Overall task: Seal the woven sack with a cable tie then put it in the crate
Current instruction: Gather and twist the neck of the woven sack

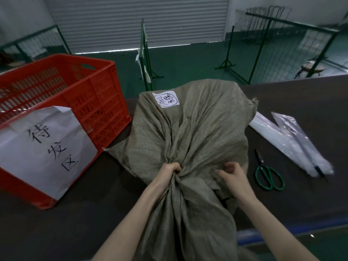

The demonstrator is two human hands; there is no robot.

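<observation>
A grey-green woven sack (195,129) lies full on the dark table, a white handwritten label on its far side. Its mouth is bunched toward me into a neck. My left hand (169,171) is shut tight on that gathered neck. My right hand (232,175) rests on the loose cloth just right of the neck, fingers curled and pinching a fold. The red plastic crate (98,98) stands on the table to the left, with a white paper sign taped to its near side. A clear plastic bag of cable ties (290,142) lies to the right.
Green-handled scissors (267,173) lie on the table between the sack and the plastic bag. The table's blue front edge (282,228) runs close to me. Beyond the table are green mesh fence panels (146,53), a green floor and a stool (311,67).
</observation>
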